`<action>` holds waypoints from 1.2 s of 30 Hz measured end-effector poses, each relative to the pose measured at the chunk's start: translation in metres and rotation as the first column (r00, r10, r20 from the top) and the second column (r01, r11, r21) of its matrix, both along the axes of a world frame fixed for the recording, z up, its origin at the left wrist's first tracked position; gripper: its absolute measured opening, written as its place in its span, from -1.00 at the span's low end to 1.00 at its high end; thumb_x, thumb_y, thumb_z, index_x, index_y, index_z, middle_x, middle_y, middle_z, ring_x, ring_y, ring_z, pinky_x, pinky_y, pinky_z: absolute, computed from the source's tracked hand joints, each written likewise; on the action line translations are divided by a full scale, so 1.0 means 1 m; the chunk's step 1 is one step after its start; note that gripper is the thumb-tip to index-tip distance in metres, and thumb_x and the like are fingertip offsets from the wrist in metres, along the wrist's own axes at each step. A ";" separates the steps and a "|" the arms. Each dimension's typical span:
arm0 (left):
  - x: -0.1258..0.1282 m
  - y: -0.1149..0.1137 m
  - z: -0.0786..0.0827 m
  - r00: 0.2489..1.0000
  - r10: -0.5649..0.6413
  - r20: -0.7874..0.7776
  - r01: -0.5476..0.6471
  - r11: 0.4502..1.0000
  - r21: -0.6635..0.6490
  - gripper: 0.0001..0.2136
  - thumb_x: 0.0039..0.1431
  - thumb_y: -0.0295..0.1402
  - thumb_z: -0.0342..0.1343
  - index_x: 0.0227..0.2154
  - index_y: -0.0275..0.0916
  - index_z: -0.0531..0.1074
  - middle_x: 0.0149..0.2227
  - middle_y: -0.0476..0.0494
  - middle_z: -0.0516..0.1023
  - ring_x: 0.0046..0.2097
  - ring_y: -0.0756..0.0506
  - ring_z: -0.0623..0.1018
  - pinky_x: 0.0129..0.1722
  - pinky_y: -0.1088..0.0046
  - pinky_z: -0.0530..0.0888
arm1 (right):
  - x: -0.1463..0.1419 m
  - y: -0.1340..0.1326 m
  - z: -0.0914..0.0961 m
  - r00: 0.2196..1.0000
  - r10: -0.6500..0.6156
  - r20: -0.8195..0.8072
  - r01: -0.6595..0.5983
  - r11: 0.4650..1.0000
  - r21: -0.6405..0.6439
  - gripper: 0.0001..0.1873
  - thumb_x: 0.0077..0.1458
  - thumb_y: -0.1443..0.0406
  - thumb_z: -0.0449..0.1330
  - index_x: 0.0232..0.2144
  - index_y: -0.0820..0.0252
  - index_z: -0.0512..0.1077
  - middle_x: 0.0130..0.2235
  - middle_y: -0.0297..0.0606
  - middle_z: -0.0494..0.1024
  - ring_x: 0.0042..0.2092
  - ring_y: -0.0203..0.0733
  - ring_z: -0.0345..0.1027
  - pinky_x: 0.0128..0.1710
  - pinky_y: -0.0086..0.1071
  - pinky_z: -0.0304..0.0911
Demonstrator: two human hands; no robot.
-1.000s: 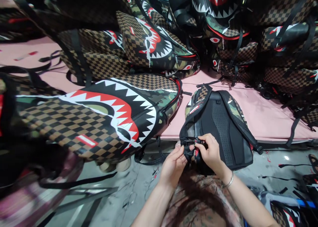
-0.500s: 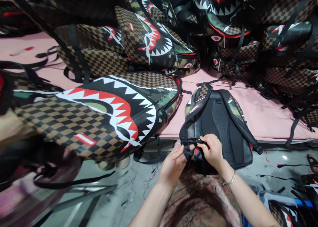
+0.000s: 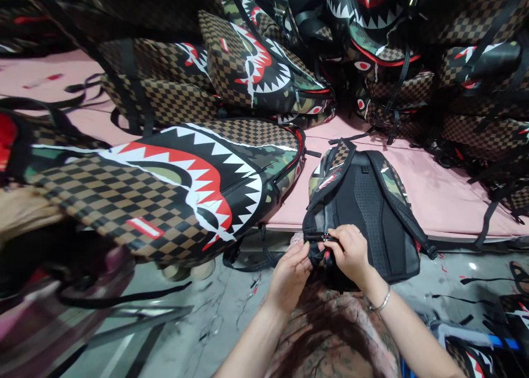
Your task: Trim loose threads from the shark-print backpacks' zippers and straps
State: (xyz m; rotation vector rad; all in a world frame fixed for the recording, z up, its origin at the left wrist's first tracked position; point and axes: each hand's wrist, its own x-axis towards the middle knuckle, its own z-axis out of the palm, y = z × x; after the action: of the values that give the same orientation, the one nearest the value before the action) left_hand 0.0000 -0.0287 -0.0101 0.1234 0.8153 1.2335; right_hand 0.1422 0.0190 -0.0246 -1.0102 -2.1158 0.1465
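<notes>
A small black backpack [image 3: 366, 212] with camouflage sides lies back-panel up at the front edge of the pink table, its lower end toward me. At its lower left corner, my left hand [image 3: 291, 270] is closed on black webbing at the shoulder strap's [image 3: 320, 210] lower end. My right hand [image 3: 349, 251] rests over the backpack's lower left part. Its thumb and forefinger pinch a thin dark piece [image 3: 320, 236] with shiny specks, too small to name. The fingers partly hide the strap end.
A large checkered backpack [image 3: 161, 201] with a shark-mouth print lies left, a co-worker's blurred arm [image 3: 20, 212] beside it. Piled backpacks [image 3: 252, 64] line the back of the pink table [image 3: 446, 196]. Straps and scraps litter the grey floor [image 3: 231, 312]; another bag [image 3: 475, 361] sits lower right.
My right hand has shifted slightly left, closer to my left hand, with the thin dark piece in its pinch. The view has shifted a little. At the left, the co-worker's arm has moved.
</notes>
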 end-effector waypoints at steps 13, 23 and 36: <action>0.005 -0.001 0.007 0.998 0.046 -0.038 -0.045 0.998 0.037 -0.88 -0.02 -0.41 0.17 -0.38 -0.31 0.44 -0.40 -0.04 0.55 -0.49 0.07 0.47 -0.45 0.62 0.38 | -0.012 -0.009 0.005 0.992 -0.082 0.098 0.079 0.997 0.025 -0.84 0.15 0.32 0.05 -0.34 0.20 0.43 -0.41 -0.19 0.47 -0.39 -0.18 0.26 -0.35 -0.30 0.15; 0.008 -0.005 0.003 0.943 0.134 -0.304 -0.127 0.991 0.041 -0.60 -0.07 -0.26 0.20 -0.14 -0.23 0.31 -0.40 -0.08 0.57 -0.37 -0.08 0.56 -0.40 0.48 0.44 | -0.027 0.012 0.010 0.798 -0.267 -0.540 -0.231 0.693 -0.683 -0.78 -0.06 0.22 0.18 -0.34 0.22 0.36 -0.41 -0.33 0.44 -0.39 -0.29 0.32 -0.36 -0.43 0.23; -0.066 0.007 -0.019 0.660 0.528 -0.534 -0.492 0.841 0.225 -0.80 -0.11 -0.23 0.19 -0.52 -0.27 0.36 -0.45 -0.01 0.48 -0.48 0.01 0.50 -0.42 0.48 0.45 | -0.043 0.019 0.016 0.650 -0.371 -0.663 -0.482 0.473 -0.737 -0.54 -0.21 0.11 0.29 -0.69 0.18 0.08 -0.68 -0.58 -0.03 -0.64 -0.51 -0.26 -0.67 -0.51 -0.30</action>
State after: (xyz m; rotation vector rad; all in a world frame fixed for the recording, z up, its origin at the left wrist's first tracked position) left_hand -0.0659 -0.0217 -0.0290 0.3529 1.4163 1.8016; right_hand 0.0994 0.0376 -0.0088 -1.0986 -1.1175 1.6172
